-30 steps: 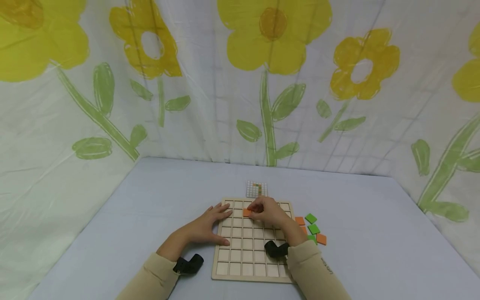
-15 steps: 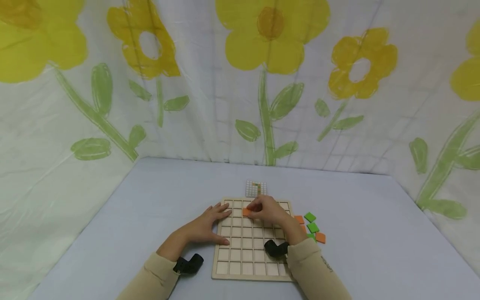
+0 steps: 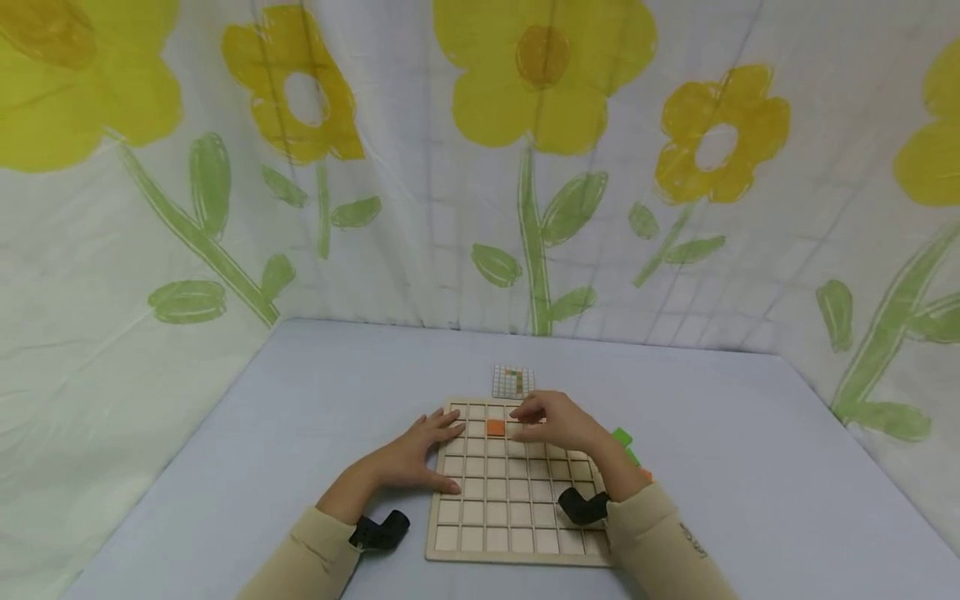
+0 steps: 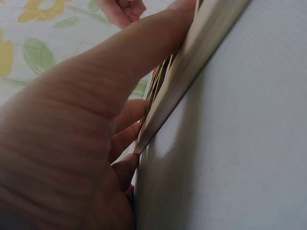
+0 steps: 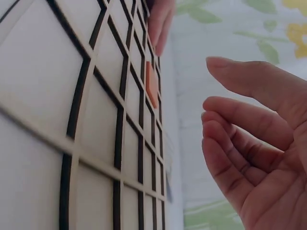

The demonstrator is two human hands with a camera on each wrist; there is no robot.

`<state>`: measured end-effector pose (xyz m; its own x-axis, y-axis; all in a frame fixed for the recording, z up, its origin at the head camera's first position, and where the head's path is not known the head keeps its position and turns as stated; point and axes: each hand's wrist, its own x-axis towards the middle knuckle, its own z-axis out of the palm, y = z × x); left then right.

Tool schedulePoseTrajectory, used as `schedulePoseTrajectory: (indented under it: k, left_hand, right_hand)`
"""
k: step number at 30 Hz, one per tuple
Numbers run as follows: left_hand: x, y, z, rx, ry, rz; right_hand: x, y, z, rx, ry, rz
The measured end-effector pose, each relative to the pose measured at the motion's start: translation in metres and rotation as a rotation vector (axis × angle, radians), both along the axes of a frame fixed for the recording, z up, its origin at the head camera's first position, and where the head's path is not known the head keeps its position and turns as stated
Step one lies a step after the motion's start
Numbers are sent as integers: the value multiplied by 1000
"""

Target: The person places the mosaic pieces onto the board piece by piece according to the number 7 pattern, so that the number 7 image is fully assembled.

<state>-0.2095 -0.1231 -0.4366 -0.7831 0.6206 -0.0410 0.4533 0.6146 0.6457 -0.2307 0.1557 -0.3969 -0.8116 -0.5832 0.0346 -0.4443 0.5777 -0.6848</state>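
A square wooden grid board lies on the table, and one orange square tile sits in a cell of its second row from the back. My left hand rests on the board's left edge, fingers spread and thumb over the frame. In the left wrist view its thumb and fingers lie along the wooden rim. My right hand hovers over the board to the right of the orange tile. The right wrist view shows this hand with thumb and fingertips apart and nothing between them.
A small pattern card with a coloured grid lies behind the board. To the board's right are green tiles and an orange tile, partly hidden by the right forearm. A flower-printed curtain hangs behind the table.
My right hand has let go of the orange tile and moved to the right, leaving the tile in its cell. The left hand has stayed on the board's edge.
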Motion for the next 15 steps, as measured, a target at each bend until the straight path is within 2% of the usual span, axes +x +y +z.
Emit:
schedulePoseTrajectory:
  k: [5,11,15]
  left_hand:
    - [-2,-1,-1,-5,19,3]
    - [-3,0,-2,16,-31,29]
    - [-3,0,-2,17,-35,22]
  right_hand:
    - [3,16,5,-13,-6,24]
    - [7,39,2,-3,-27,-5]
    - [14,52,5,-16,-54,9]
